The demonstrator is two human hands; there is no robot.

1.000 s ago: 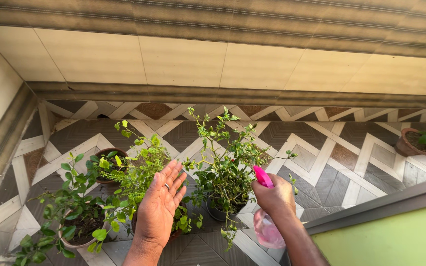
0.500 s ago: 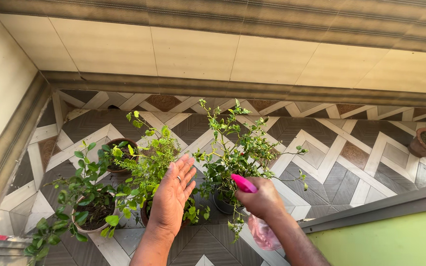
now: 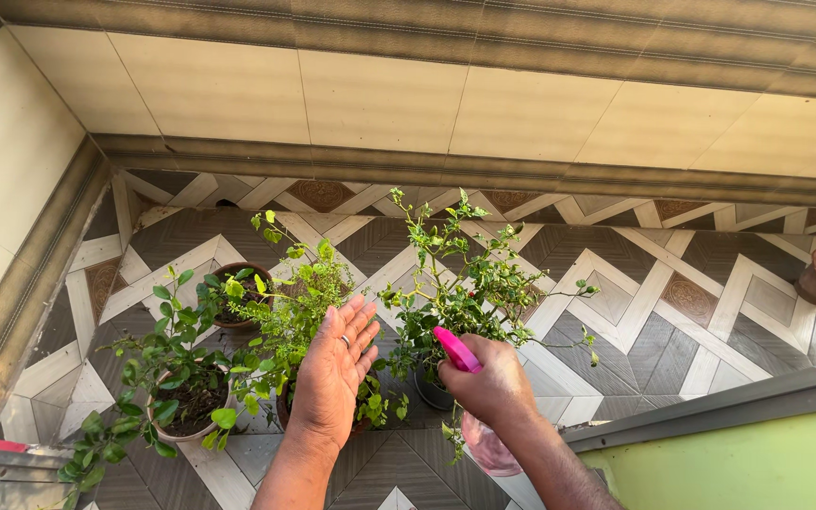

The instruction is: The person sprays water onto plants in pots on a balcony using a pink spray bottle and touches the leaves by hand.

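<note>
Two hands | right hand (image 3: 485, 382) clamped on light, slippery spray bottle (image 3: 489, 446), pink nozzle (image 3: 456, 348) beyond fingertips | left hand (image 3: 333, 373) fingers apart, touching soft leafy plant (image 3: 297, 304); grip neck.

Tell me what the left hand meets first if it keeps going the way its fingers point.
Probably the leafy green potted plant right ahead of the left hand; its fingertips already overlap the foliage, though depth is unclear.

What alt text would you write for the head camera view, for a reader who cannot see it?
A person's right hand holds a clear spray bottle with a pink nozzle toward a leafy potted plant, while the open left hand hovers over a bushy potted plant. More pots stand on a patterned tile floor below a beige wall.
</note>
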